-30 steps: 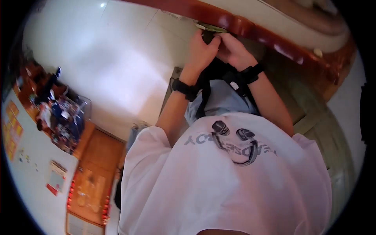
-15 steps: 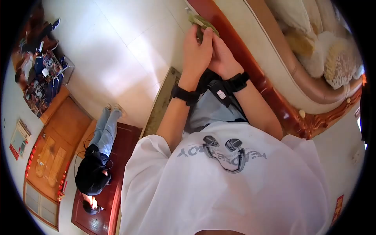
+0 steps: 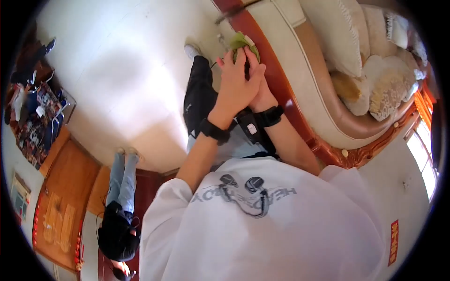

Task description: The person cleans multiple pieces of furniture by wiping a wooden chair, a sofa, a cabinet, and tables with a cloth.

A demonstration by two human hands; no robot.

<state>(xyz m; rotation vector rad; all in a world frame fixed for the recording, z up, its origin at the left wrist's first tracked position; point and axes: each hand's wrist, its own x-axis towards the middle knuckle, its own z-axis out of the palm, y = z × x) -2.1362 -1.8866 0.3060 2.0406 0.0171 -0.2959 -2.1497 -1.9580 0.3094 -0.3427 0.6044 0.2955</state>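
My left hand (image 3: 234, 87) reaches over my right, its fingers bent down onto a crumpled green cloth (image 3: 241, 41) with a pale patch. My right hand (image 3: 263, 97) is tucked beside and partly beneath the left, at the same cloth; some of its fingers are hidden. Both hands are close to the glossy red-brown wooden front rail (image 3: 280, 77) of a sofa. Black straps circle both wrists, and a black device (image 3: 251, 127) with a small white label lies between the forearms.
Cushions (image 3: 340, 40) sit on the cream sofa (image 3: 293, 56) to the right. Left of my hands is a leg in dark trousers (image 3: 199, 96) with a pale shoe. Another person (image 3: 117, 229) in a black top is at lower left, near a wooden door (image 3: 61, 201).
The view has shifted, bringing the dark-trousered leg and a window into sight. My left hand has moved farther over the right, its fingers more spread on the green cloth.
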